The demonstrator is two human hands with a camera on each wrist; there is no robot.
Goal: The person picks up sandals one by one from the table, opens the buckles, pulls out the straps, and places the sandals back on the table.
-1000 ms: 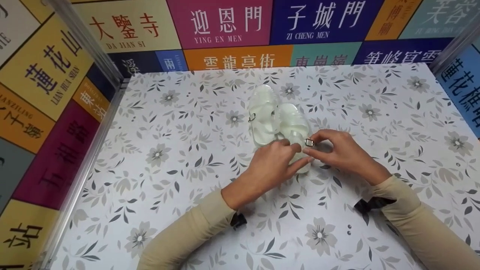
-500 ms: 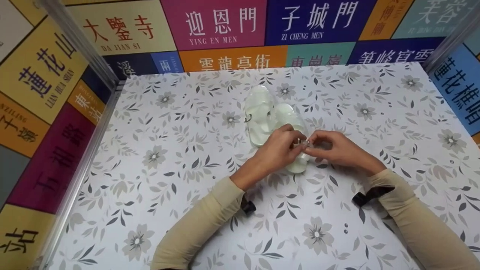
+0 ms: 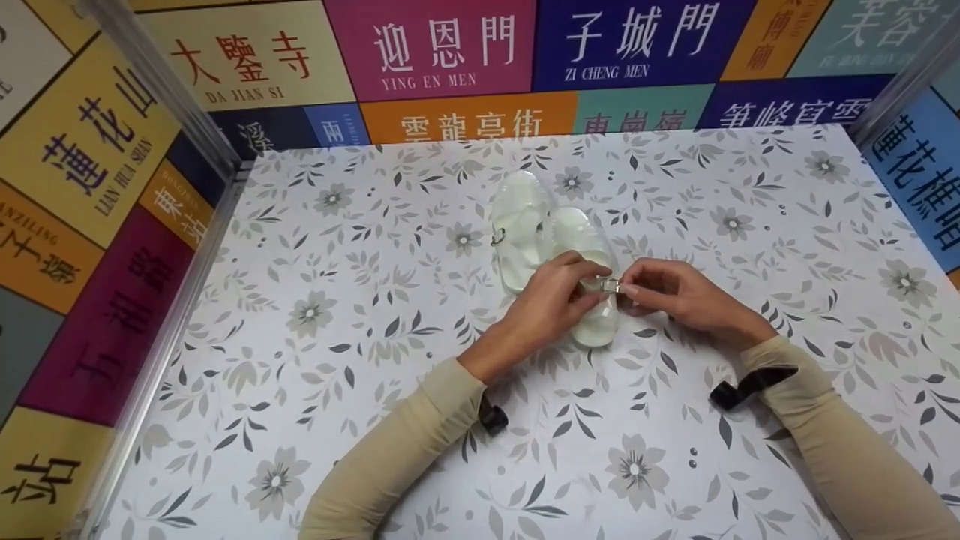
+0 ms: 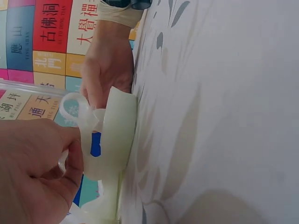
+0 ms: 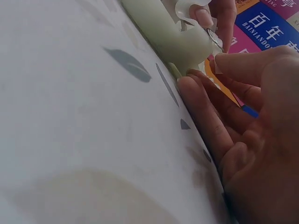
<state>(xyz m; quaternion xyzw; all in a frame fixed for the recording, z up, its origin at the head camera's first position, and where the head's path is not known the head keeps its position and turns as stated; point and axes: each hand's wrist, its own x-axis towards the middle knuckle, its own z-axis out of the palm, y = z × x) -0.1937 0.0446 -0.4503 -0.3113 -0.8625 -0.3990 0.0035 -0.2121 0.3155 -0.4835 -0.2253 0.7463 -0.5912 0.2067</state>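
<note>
Two pale green sandals lie side by side on the table. Both hands are at the nearer sandal (image 3: 596,328), over its ankle strap and small metal buckle (image 3: 612,286). My left hand (image 3: 553,294) pinches the strap (image 4: 86,135) from the left; the strap's free part curls up in a loop in the left wrist view. From the right, my right hand (image 3: 679,298) pinches the strap at the buckle between thumb and forefinger. Its other fingers (image 5: 205,109) lie low beside the sole in the right wrist view. The farther sandal (image 3: 517,196), with its own buckle, is untouched.
A white cloth with grey flowers and leaves covers the table (image 3: 315,442). Colourful panels with Chinese lettering (image 3: 450,52) stand along the back and sides. Clear edging (image 3: 142,382) runs along the left side. Black wrist cameras (image 3: 726,396) sit on both sleeves.
My left hand has moved up and right, from over the strap to pinching it beside the buckle. The buckle now lies stretched between both hands. The right hand has stayed nearly in place.
</note>
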